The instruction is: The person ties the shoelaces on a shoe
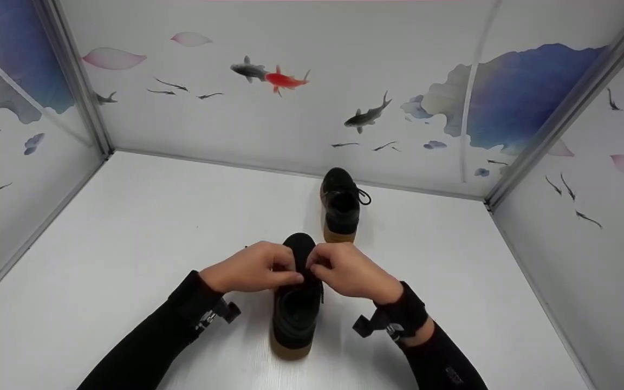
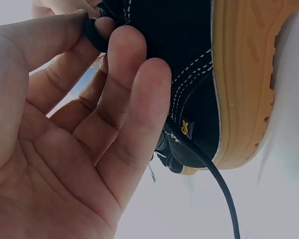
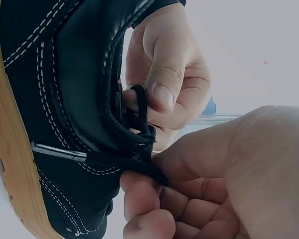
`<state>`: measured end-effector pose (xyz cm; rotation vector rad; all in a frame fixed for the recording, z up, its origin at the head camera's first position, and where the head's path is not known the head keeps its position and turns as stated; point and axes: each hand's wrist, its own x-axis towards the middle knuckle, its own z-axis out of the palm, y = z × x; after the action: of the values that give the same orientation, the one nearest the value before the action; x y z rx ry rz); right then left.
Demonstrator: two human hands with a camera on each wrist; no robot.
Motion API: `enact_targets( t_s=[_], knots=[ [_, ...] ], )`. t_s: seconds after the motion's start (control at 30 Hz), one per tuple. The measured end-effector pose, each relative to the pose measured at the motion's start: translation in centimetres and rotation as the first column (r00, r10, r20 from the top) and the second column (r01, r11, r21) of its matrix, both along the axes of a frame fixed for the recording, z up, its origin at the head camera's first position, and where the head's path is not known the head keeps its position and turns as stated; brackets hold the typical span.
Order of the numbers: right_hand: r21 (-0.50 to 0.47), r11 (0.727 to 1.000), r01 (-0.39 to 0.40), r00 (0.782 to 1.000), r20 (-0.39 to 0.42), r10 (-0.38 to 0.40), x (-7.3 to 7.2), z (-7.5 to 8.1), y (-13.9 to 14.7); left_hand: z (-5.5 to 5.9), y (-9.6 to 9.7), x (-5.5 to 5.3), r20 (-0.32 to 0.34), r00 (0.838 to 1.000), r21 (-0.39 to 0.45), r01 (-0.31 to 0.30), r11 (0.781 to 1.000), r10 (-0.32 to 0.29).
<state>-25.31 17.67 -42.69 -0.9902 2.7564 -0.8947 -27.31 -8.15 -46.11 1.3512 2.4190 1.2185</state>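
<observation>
A black shoe (image 1: 294,317) with white stitching and a tan sole stands upright on the white surface, toe pointing away from me. Both hands meet over its lacing. My left hand (image 1: 258,268) pinches a loop of black shoelace (image 3: 140,107) between thumb and forefinger. From the other side my right hand (image 1: 352,271) pinches lace between thumb and fingers. A lace end with a metal tip (image 3: 60,152) sticks out of that grip across the shoe's side. In the left wrist view another lace end (image 2: 212,164) hangs down past the sole. Fingers partly hide the knot area.
A second black shoe (image 1: 342,203), its lace looped at the right side, stands beyond the first, close to the back panel. White panels (image 1: 301,124) printed with fish and leaves enclose the surface (image 1: 182,216) at the back and both sides.
</observation>
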Motion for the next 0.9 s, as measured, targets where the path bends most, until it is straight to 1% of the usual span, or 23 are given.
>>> enact_targets(
  t_s=[0.13, 0.2, 0.27, 0.37, 0.5, 0.6, 0.77, 0.83, 0.9],
  knots=[
    [-0.036, 0.999, -0.029, 0.999, -0.015, 0.028, -0.13, -0.01, 0.09, -0.01, -0.02, 0.01, 0.006, 1.000, 0.003, 0.001, 1.000, -0.001],
    [-0.069, 0.997, -0.032, 0.999, -0.001, 0.032, -0.23, -0.07, 0.18, 0.04, -0.04, 0.04, 0.006, 1.000, 0.001, 0.003, 1.000, -0.003],
    [-0.097, 0.995, -0.019, 0.999, 0.025, 0.022, -0.28, -0.05, 0.23, 0.05, -0.05, 0.05, 0.003, 1.000, -0.003, 0.004, 1.000, -0.004],
    [-0.124, 0.992, 0.030, 0.997, 0.080, -0.020, -0.33, -0.03, 0.25, 0.06, -0.04, 0.07, -0.007, 1.000, -0.006, 0.003, 1.000, -0.003],
    [-0.113, 0.988, 0.102, 0.991, 0.092, -0.092, -0.42, -0.08, 0.15, -0.03, -0.07, 0.05, -0.023, 1.000, -0.001, 0.002, 1.000, -0.002],
    [-0.087, 0.987, 0.136, 0.988, 0.087, -0.128, -0.51, -0.18, 0.15, -0.06, -0.08, 0.05, -0.031, 1.000, 0.002, -0.001, 1.000, 0.001],
    [-0.064, 0.988, 0.143, 0.981, 0.144, -0.133, -0.55, -0.18, 0.27, 0.06, -0.07, 0.10, -0.018, 1.000, -0.004, -0.013, 1.000, 0.013],
    [-0.066, 0.987, 0.143, 0.977, 0.167, -0.131, -0.49, -0.09, 0.29, 0.05, -0.10, 0.06, -0.019, 1.000, -0.005, -0.008, 1.000, 0.008],
    [-0.067, 0.988, 0.142, 0.977, 0.167, -0.129, -0.40, 0.05, 0.27, 0.04, -0.13, 0.01, -0.027, 1.000, -0.004, -0.002, 1.000, 0.002]
  ],
)
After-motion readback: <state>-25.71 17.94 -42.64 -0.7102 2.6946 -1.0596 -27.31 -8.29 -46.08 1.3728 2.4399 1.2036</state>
